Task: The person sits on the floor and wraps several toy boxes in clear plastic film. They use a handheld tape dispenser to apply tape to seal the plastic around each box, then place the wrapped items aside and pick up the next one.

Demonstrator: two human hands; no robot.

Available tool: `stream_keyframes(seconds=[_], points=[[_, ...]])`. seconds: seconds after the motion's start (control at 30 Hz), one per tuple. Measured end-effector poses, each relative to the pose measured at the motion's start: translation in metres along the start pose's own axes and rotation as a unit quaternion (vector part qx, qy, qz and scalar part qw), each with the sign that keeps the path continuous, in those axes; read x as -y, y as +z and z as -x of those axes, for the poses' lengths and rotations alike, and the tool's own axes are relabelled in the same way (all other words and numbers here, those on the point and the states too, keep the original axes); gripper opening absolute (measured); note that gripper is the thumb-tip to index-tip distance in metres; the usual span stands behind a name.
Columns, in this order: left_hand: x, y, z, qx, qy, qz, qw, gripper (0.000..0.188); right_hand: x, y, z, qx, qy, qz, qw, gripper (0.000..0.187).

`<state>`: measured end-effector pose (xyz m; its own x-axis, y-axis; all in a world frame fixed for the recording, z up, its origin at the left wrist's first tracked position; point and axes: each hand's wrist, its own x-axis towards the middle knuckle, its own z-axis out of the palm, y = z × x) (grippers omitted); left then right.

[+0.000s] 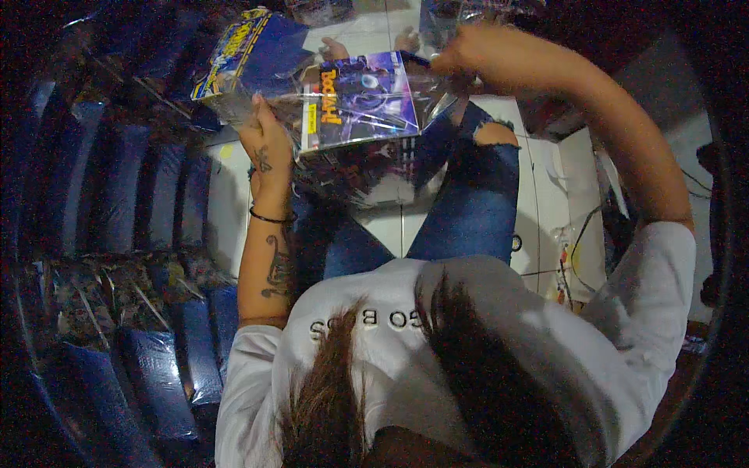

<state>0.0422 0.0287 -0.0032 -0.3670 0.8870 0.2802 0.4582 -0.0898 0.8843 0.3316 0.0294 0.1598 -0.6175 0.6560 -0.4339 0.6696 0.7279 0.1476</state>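
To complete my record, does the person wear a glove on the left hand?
No, the left hand shows bare skin where it holds the purple rectangular plastic-wrapped box.

White T-shirt (396, 351); ripped blue jeans (472, 199)

Lighting: dim overall; corners near black, grain showing in the darks. Glare: pale streaks on the wrapped box (363, 97) in my grasp, upper centre; bright patch on a blue package (160, 374), lower left. Shadow: grey, across the right of my white shirt (538, 327). Blur: my right hand (466, 56), upper right of centre, soft-edged. Distortion: fisheye bend, dark rounded rim.
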Motion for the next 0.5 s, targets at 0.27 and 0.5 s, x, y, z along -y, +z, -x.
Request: stream_keyframes(seconds=[0.27,0.5], points=[[0.053,-0.024,-0.022,-0.103,-0.032,0.064,0.992,0.056,0.031,0.067,-0.076,-0.631,0.199,-0.364,0.656,0.028],[0.034,-0.026,0.002,-0.106,-0.061,0.093,0.988,0.061,0.075,0.247,-0.125,-0.546,0.306,-0.486,0.611,0.037]])
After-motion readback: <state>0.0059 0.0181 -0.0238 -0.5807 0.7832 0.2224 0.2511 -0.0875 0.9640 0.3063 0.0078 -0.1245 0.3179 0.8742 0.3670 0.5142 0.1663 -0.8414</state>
